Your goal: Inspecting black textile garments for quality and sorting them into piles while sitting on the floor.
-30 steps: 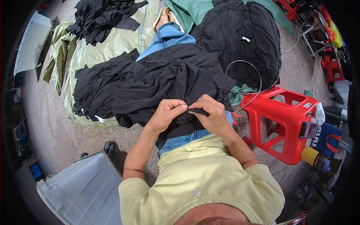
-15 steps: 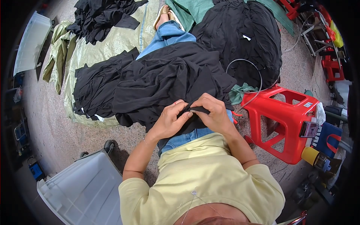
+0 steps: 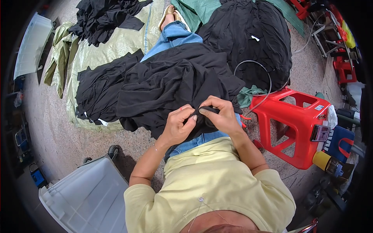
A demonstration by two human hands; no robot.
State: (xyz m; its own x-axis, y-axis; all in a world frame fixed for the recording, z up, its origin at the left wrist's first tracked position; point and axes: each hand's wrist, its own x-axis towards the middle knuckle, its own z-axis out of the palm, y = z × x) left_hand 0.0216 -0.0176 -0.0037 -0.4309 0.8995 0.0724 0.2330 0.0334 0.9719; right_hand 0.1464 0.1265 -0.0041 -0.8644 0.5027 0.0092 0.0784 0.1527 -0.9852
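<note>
Cloth (image 3: pixel 155 87): black, draped in folds across the jeans (image 3: pixel 200 140) at the person's lap. Right hand (image 3: pixel 222 115) grips a bunched portion between thumb and fingers; left hand (image 3: pixel 179 123) appears to pinch the cloth just beside it. Judged soft, limp and not fragile; single folds light, the full spread likely weightier and prone to drag. Best hold: a fingertip pinch at the near edge. Stool (image 3: pixel 278 120) and cable (image 3: pixel 269 75) limit room at right; more floor (image 3: pixel 97 141) shows at left, above the bin (image 3: pixel 89 190).
</note>
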